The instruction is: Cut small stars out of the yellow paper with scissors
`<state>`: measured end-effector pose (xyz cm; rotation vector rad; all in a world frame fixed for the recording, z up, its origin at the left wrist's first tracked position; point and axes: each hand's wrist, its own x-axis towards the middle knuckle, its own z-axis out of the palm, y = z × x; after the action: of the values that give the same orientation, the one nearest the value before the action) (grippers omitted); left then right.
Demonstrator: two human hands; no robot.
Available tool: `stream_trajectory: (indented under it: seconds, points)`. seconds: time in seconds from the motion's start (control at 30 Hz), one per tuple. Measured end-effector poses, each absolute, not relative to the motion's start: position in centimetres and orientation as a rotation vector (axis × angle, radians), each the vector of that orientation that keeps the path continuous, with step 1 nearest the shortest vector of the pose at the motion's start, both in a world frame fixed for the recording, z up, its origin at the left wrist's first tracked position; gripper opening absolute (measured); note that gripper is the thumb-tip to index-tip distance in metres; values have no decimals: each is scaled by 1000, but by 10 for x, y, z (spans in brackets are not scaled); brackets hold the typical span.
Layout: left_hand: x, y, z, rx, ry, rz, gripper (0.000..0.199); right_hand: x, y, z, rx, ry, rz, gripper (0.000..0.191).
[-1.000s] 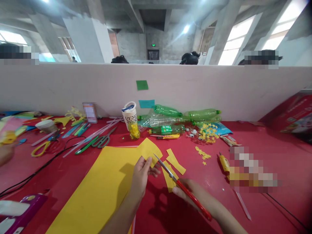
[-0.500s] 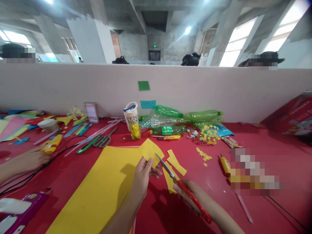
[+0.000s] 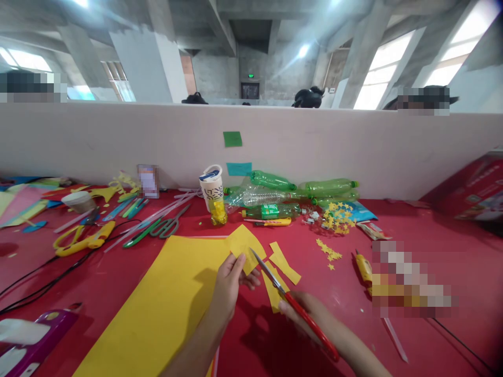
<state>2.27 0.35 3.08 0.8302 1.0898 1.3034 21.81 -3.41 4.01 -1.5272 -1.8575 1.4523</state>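
- Spreading out at my left, a large yellow sheet (image 3: 157,298) is covering part of the red worktop (image 3: 338,293), and the bottom edge of the view is cutting it short.
- My left grip (image 3: 228,275) is pinching a small yellow piece (image 3: 243,242), thumb on top; in view the piece is overlapping the sheet's upper right corner, though I am not managing to tell whether they are touching.
- Just right of it, loose yellow strips (image 3: 285,264) are lying on the worktop, one partly hidden under the scissors.
- My red-handled scissors (image 3: 293,302) are slanting up and leftward, their tip overlapping the small yellow piece.
- My right grip (image 3: 310,311) is grasping their handles; I am judging this as the trimming step, with any next snip calling for a steady pinch and left fingertips clear of the blades.
- Whether paper is sitting between the blades, I am not able to tell; the handles are hiding some right fingers.
- Farther right, yellow stars (image 3: 340,217) are heaping too densely for counting.
- Beyond them, a yellow tool (image 3: 364,267) is disappearing into a blocky blur.
- At far right, the frame is cropping a red box (image 3: 467,183).
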Motion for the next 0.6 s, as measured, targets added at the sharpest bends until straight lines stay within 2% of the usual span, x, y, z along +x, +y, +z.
stream_trajectory:
  seconds: [0.4,0.6]
  points:
    - [24,2,28,862,1081,1272,33,209,-35,36,-1534,-1680,1526,47]
    - [27,0,31,856,1044,1221,33,214,-33,29,-1498,-1816,1418,43]
